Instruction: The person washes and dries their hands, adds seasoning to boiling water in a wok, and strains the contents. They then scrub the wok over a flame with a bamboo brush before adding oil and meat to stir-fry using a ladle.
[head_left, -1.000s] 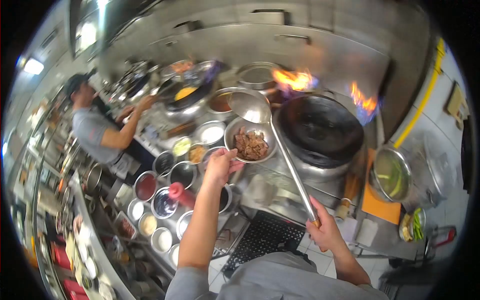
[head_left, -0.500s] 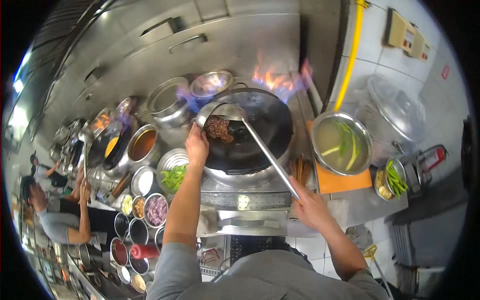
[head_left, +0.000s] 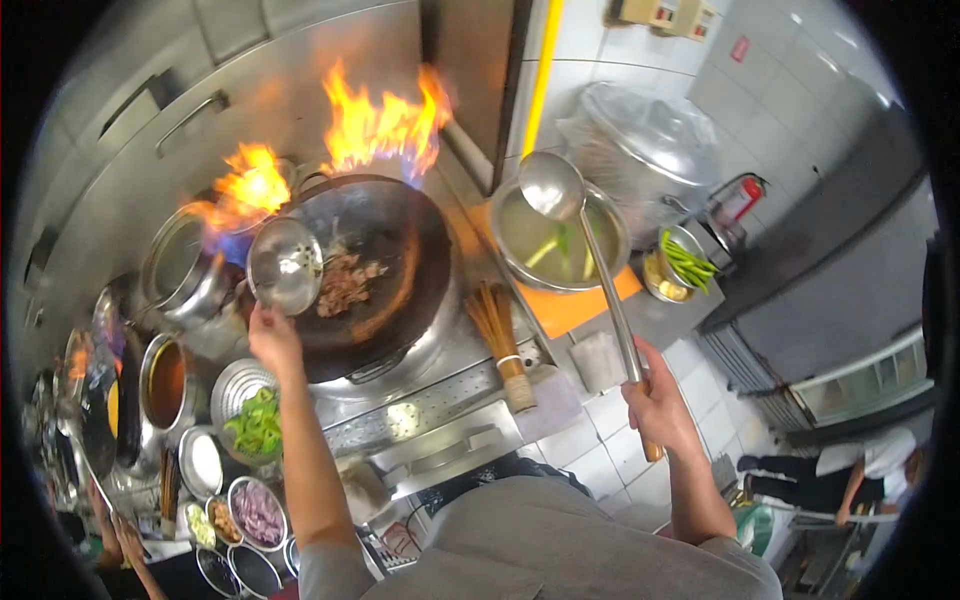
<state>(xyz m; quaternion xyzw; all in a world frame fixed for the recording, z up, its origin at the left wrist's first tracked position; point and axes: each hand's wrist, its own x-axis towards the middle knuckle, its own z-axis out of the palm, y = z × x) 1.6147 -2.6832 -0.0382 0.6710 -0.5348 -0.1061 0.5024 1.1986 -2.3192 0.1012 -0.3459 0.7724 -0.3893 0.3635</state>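
My left hand (head_left: pixel 275 340) grips the rim of a small metal bowl (head_left: pixel 283 268), tipped over the left side of a black wok (head_left: pixel 400 225). Bright spots on the bowl look like holes. Sliced browned meat (head_left: pixel 347 285) lies in the wok beside it. My right hand (head_left: pixel 660 398) is closed around the wooden-ended handle of a long ladle (head_left: pixel 612 290). The ladle's round head is over the far rim of a metal pot (head_left: pixel 507 240) of cloudy liquid with green stalks (head_left: pixel 562 248) in it.
Tall flames (head_left: pixel 385 125) rise behind the wok. A bamboo brush (head_left: pixel 497 335) lies at its right. Green peppers (head_left: pixel 255 425) and chopped onion (head_left: pixel 257 513) stand at lower left. A bagged lidded pot (head_left: pixel 650 130) is at right. Other people's arms show lower left; another person (head_left: pixel 860 470) is far right.
The ladle has swung from the wok to over the pot at right. The meat is now spread in the wok, and the flames are larger. My view has turned right.
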